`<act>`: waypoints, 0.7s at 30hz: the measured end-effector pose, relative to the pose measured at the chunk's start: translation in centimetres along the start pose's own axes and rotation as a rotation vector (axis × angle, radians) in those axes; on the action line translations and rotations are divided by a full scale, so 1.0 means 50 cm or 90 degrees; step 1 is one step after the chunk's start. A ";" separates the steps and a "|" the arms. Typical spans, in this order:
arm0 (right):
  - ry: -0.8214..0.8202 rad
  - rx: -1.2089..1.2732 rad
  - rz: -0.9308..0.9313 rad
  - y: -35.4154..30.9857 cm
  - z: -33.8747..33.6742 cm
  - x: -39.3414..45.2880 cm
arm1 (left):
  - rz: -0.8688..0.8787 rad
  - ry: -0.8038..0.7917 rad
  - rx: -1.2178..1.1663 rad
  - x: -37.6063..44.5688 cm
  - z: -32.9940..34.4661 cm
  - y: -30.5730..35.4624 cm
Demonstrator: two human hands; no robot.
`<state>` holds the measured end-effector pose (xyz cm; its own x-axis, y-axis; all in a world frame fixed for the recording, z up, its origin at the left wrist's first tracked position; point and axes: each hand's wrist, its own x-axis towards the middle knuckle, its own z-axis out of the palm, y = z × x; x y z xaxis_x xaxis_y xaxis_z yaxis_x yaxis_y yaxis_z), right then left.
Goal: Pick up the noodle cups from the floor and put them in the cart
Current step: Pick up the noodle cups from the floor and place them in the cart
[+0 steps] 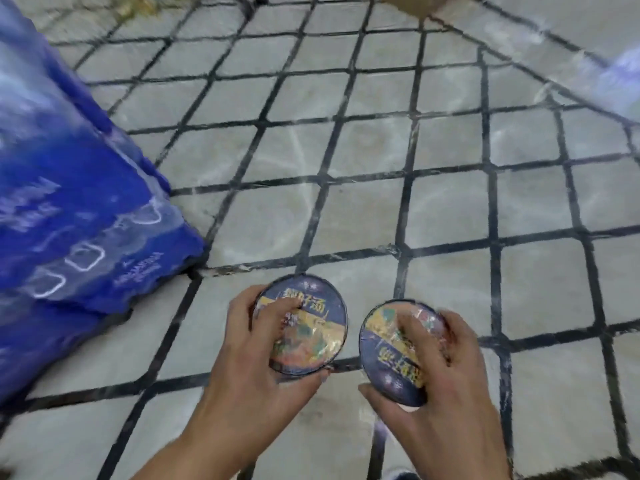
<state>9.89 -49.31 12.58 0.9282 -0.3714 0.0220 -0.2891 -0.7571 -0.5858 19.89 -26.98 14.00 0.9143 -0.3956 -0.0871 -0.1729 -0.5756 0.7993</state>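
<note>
Left hand [256, 344]: fingers curled over the lid of the left cup [300, 324], thumb along its near rim. The cup is gripped from above, lid facing the camera, and sits directly under the palm and fingertips.

Right hand [440, 372]: fingers spread and curled across the lid of the right cup [391, 355], thumb hooked under the near edge. This cup is tilted, its lid turned somewhat to the left, toward the other cup.

The two cups lie side by side, near each other but with a gap between; the left one sits slightly farther from the body than the right. Each hand has one cup, so neither is free for another. Whether the cups are touching the floor [450, 209] or already lifted clear of it cannot be told from this view; motion blur on the right fingers obscures the contact.

Beyond the hands lies tiled floor with dark grout lines. To the left, near the left hand but apart from it, a blue sack [79, 202] rests on the floor. A brown object [412, 3] shows at the far top edge, too cropped to identify.

The cart is not in view. Judgement: both grasps look secure enough to carry, and the coming move depends on locating the cart, whose direction from the hands cannot be determined here
</note>
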 end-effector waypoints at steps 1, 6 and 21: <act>-0.005 -0.002 -0.025 -0.069 0.012 -0.003 | -0.011 0.029 -0.001 -0.029 -0.069 -0.017; -0.073 0.035 -0.173 -0.428 0.121 -0.029 | -0.102 0.182 0.009 -0.230 -0.424 -0.110; -0.375 0.206 -0.722 -1.213 0.414 -0.492 | -0.437 0.779 0.099 -1.107 -0.912 -0.261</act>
<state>9.42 16.86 30.79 0.6033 0.7301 0.3209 0.7042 -0.2988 -0.6441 -11.76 35.05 35.52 0.5542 0.8077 0.2014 0.4655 -0.5012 0.7295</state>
